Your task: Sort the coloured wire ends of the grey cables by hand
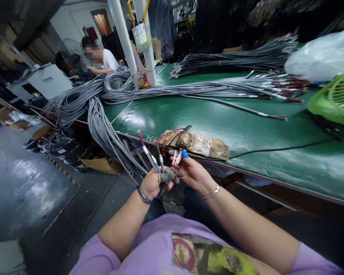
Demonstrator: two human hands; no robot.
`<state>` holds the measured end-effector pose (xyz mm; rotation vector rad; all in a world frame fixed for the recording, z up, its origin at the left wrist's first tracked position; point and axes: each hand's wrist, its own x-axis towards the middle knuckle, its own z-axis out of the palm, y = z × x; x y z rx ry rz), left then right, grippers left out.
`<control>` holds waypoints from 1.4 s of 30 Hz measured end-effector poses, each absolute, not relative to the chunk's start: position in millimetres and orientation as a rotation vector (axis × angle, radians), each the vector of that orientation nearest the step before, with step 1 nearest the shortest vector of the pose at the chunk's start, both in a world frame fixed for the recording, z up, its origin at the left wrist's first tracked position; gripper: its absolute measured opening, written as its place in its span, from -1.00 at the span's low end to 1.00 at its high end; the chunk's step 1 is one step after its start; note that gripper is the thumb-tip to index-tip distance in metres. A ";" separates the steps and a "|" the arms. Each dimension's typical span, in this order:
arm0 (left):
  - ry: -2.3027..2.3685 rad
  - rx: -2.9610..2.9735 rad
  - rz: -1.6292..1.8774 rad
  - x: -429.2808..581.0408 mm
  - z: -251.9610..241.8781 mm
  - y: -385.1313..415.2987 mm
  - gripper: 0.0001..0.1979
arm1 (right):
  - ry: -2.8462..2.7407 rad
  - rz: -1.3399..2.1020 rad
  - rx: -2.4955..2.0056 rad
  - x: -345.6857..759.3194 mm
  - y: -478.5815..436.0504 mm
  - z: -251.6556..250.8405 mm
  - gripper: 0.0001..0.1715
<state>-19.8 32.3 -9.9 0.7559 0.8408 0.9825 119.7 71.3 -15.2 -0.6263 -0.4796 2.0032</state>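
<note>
My left hand [152,183], with grey finger covers, is closed around the ends of several grey cables [154,164]. White bands ring these cables, and thin coloured wires fan out of their tips. More fine wires [180,176] stick out past my left fingers towards my right hand [194,172]. A small pink clip-like piece [176,158] is pinched in my right fingers, beside the thumb with its blue cover. Just beyond both hands, a worn wooden block [210,147] lies at the bench edge, with red and black leads on it.
A long grey cable bundle [172,91] crosses the green bench [218,114] and hangs off its left edge. Behind it lie black cables [232,61]. A green fan [336,97] and white plastic bag [318,55] stand right. Another person [109,61] sits at far left.
</note>
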 end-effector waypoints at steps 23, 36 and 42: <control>0.908 0.769 1.020 -17.2 -11.0 29.3 -0.68 | -0.423 2.048 -0.564 120.9 68.9 -15.3 -0.63; 1.068 0.882 1.257 -11.6 -6.4 -5.6 -0.73 | -0.584 1.945 -0.664 126.6 66.9 -17.4 -0.71; 1.108 0.850 1.256 -11.1 -2.2 -3.7 -0.77 | -0.631 1.885 -0.638 124.0 68.3 -23.1 -0.68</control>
